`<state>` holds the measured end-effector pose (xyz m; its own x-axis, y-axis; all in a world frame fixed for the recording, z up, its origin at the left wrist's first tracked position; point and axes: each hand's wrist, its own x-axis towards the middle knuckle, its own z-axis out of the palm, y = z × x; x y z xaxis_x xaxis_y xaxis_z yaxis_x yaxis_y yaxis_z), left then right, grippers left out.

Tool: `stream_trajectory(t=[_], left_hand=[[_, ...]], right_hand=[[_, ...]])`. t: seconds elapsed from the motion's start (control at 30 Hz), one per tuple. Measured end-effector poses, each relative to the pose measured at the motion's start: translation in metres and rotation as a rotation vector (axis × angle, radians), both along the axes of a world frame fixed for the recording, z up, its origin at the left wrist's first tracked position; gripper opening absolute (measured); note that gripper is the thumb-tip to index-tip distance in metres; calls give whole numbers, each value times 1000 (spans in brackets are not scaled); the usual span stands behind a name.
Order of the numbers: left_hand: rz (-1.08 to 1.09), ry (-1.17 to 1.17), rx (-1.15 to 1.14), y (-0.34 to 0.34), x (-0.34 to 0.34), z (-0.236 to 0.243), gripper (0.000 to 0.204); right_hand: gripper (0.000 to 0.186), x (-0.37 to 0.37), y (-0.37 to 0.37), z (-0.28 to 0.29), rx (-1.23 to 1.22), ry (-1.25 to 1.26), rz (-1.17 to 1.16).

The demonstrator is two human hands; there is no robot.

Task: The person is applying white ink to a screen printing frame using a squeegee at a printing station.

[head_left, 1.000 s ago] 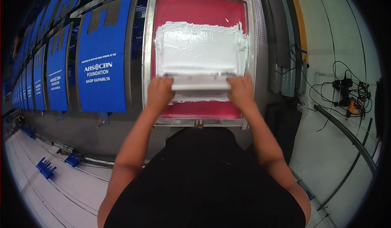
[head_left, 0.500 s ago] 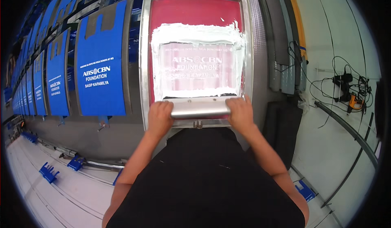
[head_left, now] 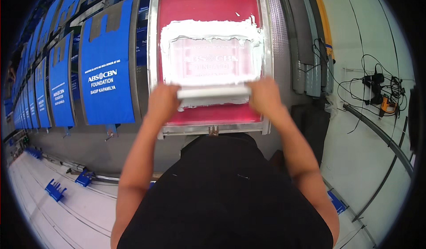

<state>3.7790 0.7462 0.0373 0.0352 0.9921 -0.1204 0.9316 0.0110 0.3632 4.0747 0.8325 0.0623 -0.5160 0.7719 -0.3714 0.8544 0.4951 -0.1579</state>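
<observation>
A screen printing frame (head_left: 153,53) with silver rails and a red screen (head_left: 208,7) lies before me. White ink (head_left: 208,27) forms a thick rim round a pale patch with faint lettering. My left hand (head_left: 164,100) is closed round the left end of a silver-white squeegee (head_left: 213,93); my right hand (head_left: 265,97) is closed round its right end, slightly blurred. The squeegee lies level across the lower part of the inked area.
On the left, blue printed fabric pieces (head_left: 106,98) lie on grey boards in rows. Rolled grey material (head_left: 295,35) stands at the right, beside a pale surface with tangled cables (head_left: 395,84), a black power tool (head_left: 372,87) and an orange tool (head_left: 387,107).
Both hands pulled the squeegee toward me, thinning the white ink over the lettering, then moved it back up the screen from its position half a second ago.
</observation>
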Motion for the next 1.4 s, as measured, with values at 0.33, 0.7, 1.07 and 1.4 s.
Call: stream_trajectory(t=[0.33, 0.7, 1.07, 1.4], left_hand=[[5, 60, 207, 135, -28, -21, 24], [-85, -109, 301, -46, 20, -43, 33], [47, 31, -6, 170, -30, 2, 37], [45, -535, -590, -71, 39, -12, 42]], right_hand=[[29, -30, 127, -33, 221, 32, -41], [42, 23, -54, -34, 61, 122, -75], [41, -34, 178, -13, 96, 37, -21], [45, -42, 237, -9, 24, 42, 30]])
